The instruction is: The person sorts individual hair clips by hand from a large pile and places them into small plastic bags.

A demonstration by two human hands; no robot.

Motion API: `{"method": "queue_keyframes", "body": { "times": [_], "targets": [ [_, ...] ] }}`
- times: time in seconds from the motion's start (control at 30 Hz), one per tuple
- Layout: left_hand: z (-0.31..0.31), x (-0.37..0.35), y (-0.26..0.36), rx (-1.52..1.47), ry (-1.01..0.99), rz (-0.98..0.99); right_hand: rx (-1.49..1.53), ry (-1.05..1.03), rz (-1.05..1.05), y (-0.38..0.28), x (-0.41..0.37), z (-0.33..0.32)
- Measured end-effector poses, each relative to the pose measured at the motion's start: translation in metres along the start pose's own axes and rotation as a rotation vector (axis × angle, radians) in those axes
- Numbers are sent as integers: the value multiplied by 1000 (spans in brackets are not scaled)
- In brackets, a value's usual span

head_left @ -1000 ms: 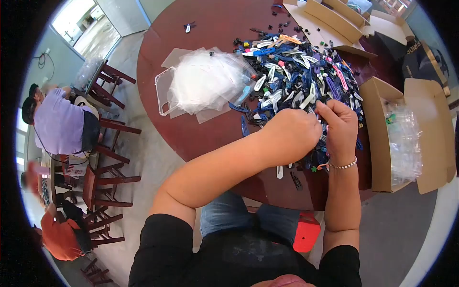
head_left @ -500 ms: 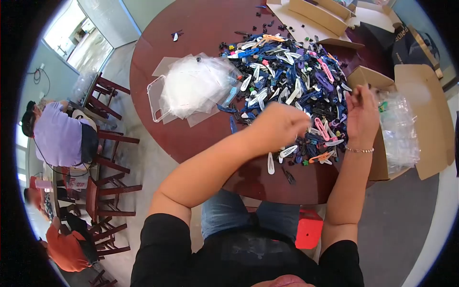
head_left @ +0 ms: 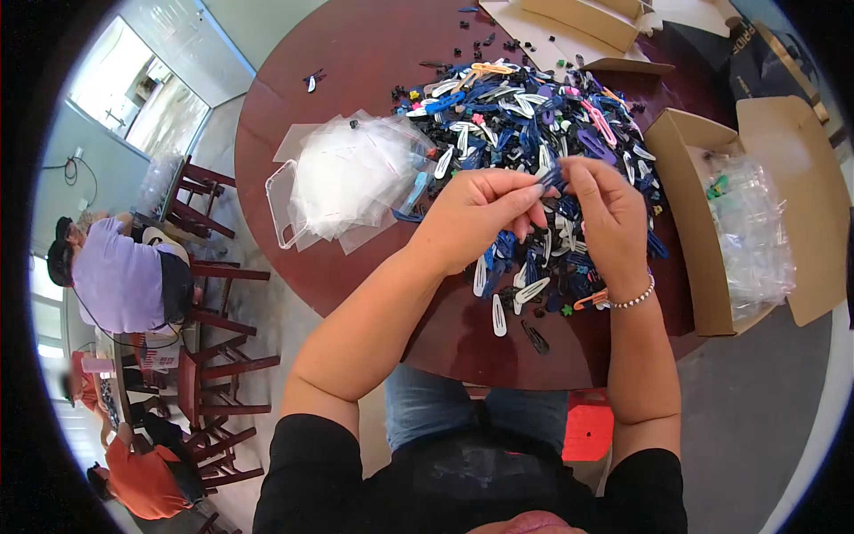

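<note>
Over the big heap of snap hair clips [head_left: 480,133], my two hands meet at the fingertips. Pinched between the thumb and fingers of my left hand [head_left: 485,214] is a dark blue hair clip [head_left: 550,177]. The fingers of my right hand [head_left: 616,218] are closed at the other end of this clip, slightly blurred; its bracelet wrist is over the right side of the heap. White, blue, black and pink clips lie around and beneath both hands. A white clip [head_left: 499,316] and a black clip [head_left: 535,336] rest near the table's front edge.
Left of the heap lies a fanned stack of clear plastic bags [head_left: 347,178]. An open cardboard box [head_left: 703,267] with filled clear bags [head_left: 752,236] stands at the right. More cardboard [head_left: 578,36] is at the back of the round table [head_left: 294,80]. People sit at the far left.
My right hand has moved left from beside the box, and my left hand has shifted slightly left. They now meet above the heap, with a blue clip visible between the fingertips.
</note>
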State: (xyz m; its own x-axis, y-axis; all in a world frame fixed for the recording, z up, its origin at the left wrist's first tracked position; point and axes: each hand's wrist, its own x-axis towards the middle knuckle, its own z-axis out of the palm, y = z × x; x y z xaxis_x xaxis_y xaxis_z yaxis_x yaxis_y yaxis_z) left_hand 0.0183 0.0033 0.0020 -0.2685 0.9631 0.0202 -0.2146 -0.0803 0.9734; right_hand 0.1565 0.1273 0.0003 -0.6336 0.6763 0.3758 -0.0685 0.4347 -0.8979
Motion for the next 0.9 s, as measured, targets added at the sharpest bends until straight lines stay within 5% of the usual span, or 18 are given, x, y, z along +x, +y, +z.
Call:
{"method": "queue_keyframes", "body": {
  "times": [0.23,0.47,0.57,0.63,0.7,0.77,0.8,0.87,0.9],
  "targets": [
    [-1,-1,-2,131,-7,103,360,-139,123,-11,-3,-1],
    [4,-3,0,164,-40,57,238,-142,107,-12,-5,-1],
    [3,-3,2,146,-31,-3,87,-31,-105,-11,-7,6],
    [3,-4,2,145,-18,-36,-518,27,-609,-14,-3,6],
    [3,-3,2,172,6,-33,-515,40,-665,-20,-3,7],
    [2,-3,3,150,-10,-24,-227,-19,-327,-24,-6,7],
    [2,-3,4,130,-24,-14,-226,-19,-327,-22,-6,7],
    [2,-4,2,175,-15,-5,376,-71,189,-14,-5,8],
    [2,-4,1,218,-4,6,375,-70,189,-11,-5,7]
  ]
}}
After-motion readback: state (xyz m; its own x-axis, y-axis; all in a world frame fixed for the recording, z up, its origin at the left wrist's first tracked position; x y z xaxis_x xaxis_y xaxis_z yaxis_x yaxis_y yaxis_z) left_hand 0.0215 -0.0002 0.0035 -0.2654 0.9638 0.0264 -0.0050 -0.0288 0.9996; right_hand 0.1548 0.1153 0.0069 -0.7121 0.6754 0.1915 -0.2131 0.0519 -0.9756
